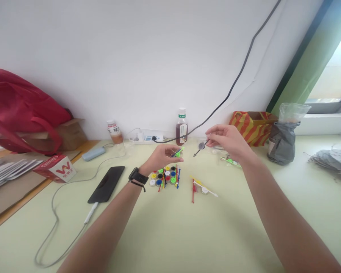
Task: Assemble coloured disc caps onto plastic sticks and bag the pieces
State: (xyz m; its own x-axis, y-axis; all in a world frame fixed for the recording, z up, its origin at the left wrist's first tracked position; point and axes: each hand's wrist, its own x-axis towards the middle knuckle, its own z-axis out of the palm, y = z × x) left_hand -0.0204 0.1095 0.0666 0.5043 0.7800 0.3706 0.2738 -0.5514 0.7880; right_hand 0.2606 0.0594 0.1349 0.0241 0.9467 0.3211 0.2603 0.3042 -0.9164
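My left hand point(159, 157), with a black watch on its wrist, is closed on a bright green plastic arrow spinner point(179, 153); a dark blue strip shows beside it. To the right, my right hand point(227, 140) pinches a black arrow spinner point(199, 149) with a round greyish disc, its point turned down and left. Below the left hand lies a group of round plastic pieces point(167, 173) in several colours, with thin arrows on and beside them. Nearer me, red, yellow and white arrow spinners point(201, 185) lie together on the table point(170, 235).
A phone point(106, 184) on a cable and a red-white box point(55, 168) are at left. Drink bottles point(182, 127) point(115, 132) and a power strip point(149, 138) stand by the wall. A bagged green piece point(230, 162), a striped bag point(250, 131) and a grey bag point(282, 144) are at right.
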